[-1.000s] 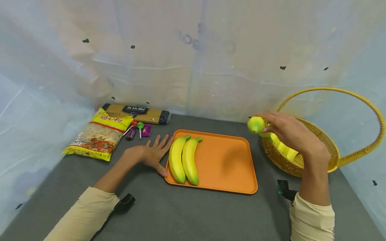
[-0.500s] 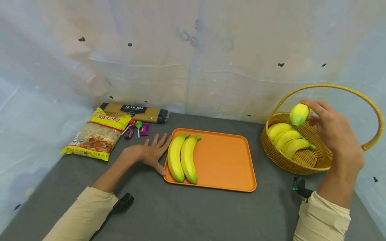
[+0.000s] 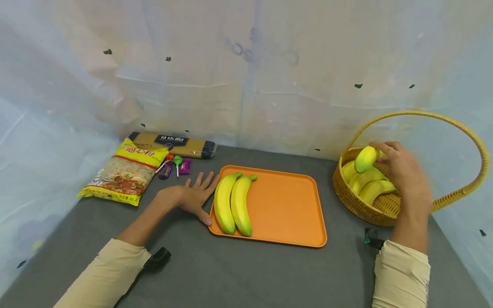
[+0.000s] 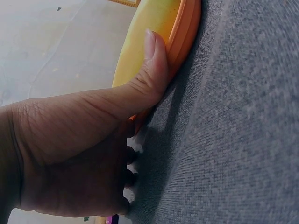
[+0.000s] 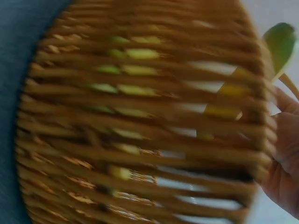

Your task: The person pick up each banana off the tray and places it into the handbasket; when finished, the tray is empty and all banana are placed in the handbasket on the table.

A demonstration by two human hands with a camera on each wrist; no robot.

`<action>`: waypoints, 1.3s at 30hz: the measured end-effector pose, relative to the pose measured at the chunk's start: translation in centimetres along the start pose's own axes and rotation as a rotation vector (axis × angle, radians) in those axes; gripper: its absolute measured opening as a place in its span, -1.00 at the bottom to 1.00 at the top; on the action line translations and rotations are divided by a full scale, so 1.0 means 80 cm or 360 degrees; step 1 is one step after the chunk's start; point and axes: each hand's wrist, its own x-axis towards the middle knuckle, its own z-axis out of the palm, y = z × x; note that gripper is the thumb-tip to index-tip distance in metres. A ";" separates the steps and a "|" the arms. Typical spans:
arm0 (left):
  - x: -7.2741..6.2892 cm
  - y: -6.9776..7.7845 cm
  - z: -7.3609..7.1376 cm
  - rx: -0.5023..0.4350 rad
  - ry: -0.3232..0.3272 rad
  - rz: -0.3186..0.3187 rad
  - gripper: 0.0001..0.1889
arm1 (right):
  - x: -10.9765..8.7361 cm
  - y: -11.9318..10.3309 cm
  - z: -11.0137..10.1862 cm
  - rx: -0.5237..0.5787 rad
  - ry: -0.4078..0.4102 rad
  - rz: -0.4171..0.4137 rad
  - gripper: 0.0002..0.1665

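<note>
My right hand (image 3: 407, 173) pinches a yellow banana with a greenish end (image 3: 365, 160) over the left part of a wicker basket (image 3: 356, 208). Beneath it, several bananas (image 3: 375, 190) lie side by side inside. In the right wrist view the basket wall (image 5: 140, 144) blurs across most of the picture, and the green banana end (image 5: 280, 44) shows above its rim. With fingers spread, my left hand (image 3: 194, 199) rests at the left edge of an orange tray (image 3: 285, 205); its thumb (image 4: 152, 70) touches the rim. Two bananas (image 3: 240, 205) lie lengthwise on the tray's left side.
Left of the tray lie a yellow noodle bag (image 3: 125, 173), a spaghetti pack (image 3: 173, 145), lollipops (image 3: 177, 161) and purple wrapped candies (image 3: 185, 166). The basket's tall handle (image 3: 466, 128) arches up on the right. A plastic sheet (image 3: 246, 85) hangs behind the grey table.
My right hand carried the banana rightward over the basket, then back left and lower, close above the other bananas. The left hand and tray have stayed put.
</note>
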 end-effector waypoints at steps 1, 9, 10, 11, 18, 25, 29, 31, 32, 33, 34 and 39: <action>0.000 -0.001 0.000 0.0006 -0.0007 -0.0002 0.64 | 0.003 0.000 0.005 -0.0002 -0.0050 0.0010 -0.25; -0.003 0.000 -0.001 -0.0008 -0.0015 -0.0028 0.66 | 0.020 -0.003 0.047 -0.0049 -0.0336 0.0119 -0.25; -0.002 0.001 -0.001 -0.0012 -0.0017 -0.0030 0.66 | 0.022 -0.002 0.050 -0.0043 -0.0366 0.0131 -0.23; -0.001 0.002 -0.001 -0.0014 -0.0021 -0.0034 0.66 | 0.023 -0.002 0.053 -0.0032 -0.0387 0.0137 -0.23; -0.002 0.003 -0.004 0.0018 -0.0015 -0.0047 0.66 | 0.027 0.001 0.060 0.0034 -0.0414 0.0081 -0.21; 0.000 0.003 -0.001 0.0009 -0.0020 -0.0041 0.68 | 0.024 0.001 0.045 0.0065 -0.0462 0.0122 -0.18; 0.000 0.005 0.000 0.0002 -0.0030 -0.0035 0.68 | 0.019 -0.007 0.029 0.0058 -0.0436 0.0151 -0.20; -0.001 0.005 0.000 0.0003 -0.0030 -0.0041 0.68 | 0.017 -0.017 0.021 0.0056 -0.0383 0.0108 -0.22; -0.001 0.005 0.000 0.0000 -0.0030 -0.0041 0.68 | 0.017 -0.024 0.016 0.0057 -0.0346 0.0070 -0.25; -0.001 0.005 -0.001 0.0002 -0.0031 -0.0048 0.68 | 0.017 -0.032 0.012 0.0054 -0.0320 0.0029 -0.26; -0.001 0.004 -0.001 0.0003 -0.0034 -0.0055 0.68 | 0.017 -0.042 0.006 0.0050 -0.0299 -0.0014 -0.28; 0.003 0.001 0.001 0.0024 -0.0019 -0.0056 0.67 | 0.010 -0.103 -0.022 0.0046 -0.0231 -0.0307 -0.30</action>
